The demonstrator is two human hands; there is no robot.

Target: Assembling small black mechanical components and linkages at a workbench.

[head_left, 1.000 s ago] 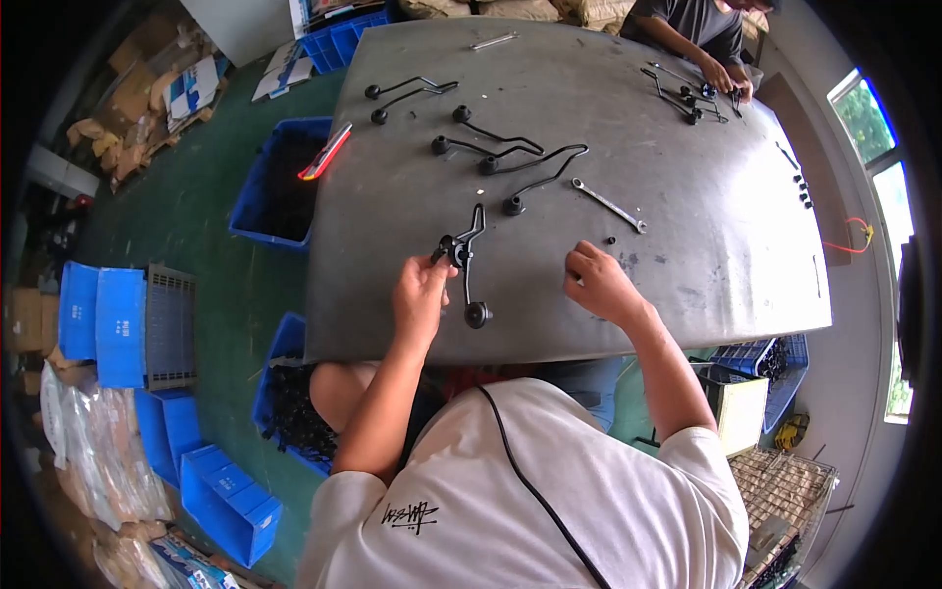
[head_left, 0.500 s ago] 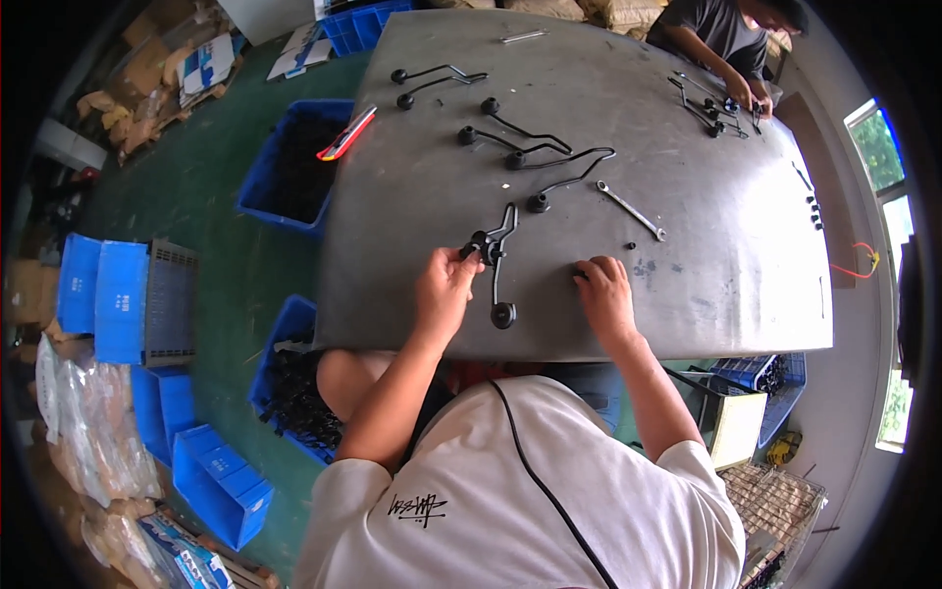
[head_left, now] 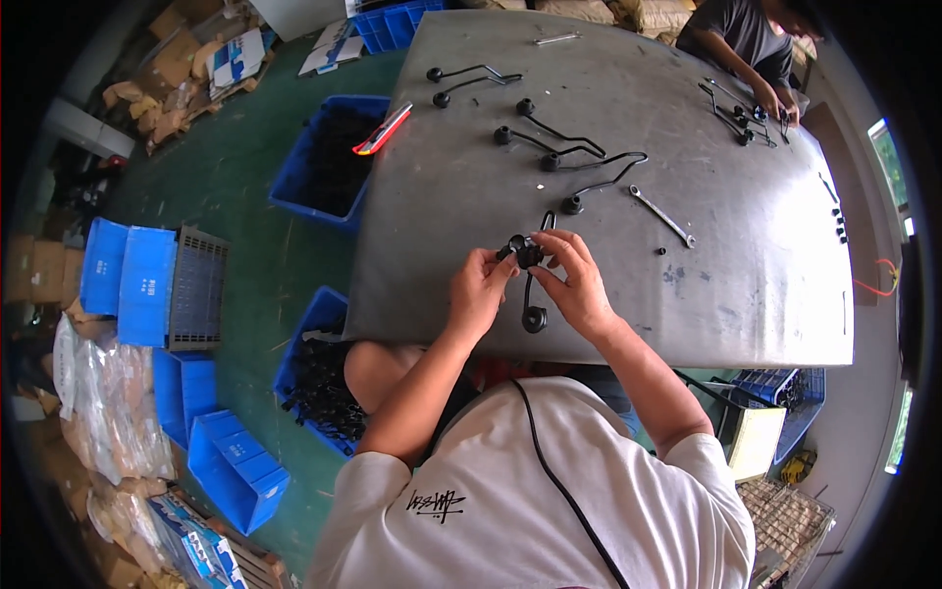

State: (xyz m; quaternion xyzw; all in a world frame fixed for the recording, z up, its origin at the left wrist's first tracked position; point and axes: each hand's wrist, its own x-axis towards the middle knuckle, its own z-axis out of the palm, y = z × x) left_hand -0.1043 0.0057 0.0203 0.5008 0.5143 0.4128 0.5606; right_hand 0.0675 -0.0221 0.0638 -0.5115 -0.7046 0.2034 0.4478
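Note:
Near the front edge of the table, my left hand [head_left: 479, 294] is closed on the black fitting of a bent black metal rod [head_left: 535, 318]. My right hand [head_left: 581, 287] has its fingers pinched at the same fitting; whether a small loose piece is between them is hidden. One looped end of the rod points away from me, and a round black end hangs toward me. Beyond my hands lies another bent black rod [head_left: 610, 181] with a round end piece. To its right are a combination wrench [head_left: 661, 217] and a small black nut-like piece [head_left: 661, 251].
More bent rods [head_left: 549, 128] lie farther up the grey metal table [head_left: 422, 285]. A red utility knife [head_left: 383, 130] rests at its left edge. Blue crates [head_left: 319, 211] of black parts stand on the left. At the far right a co-worker [head_left: 738, 49] handles similar rods.
My right hand has lifted off the table and moved left to the fitting in my left hand. The whole view has shifted slightly.

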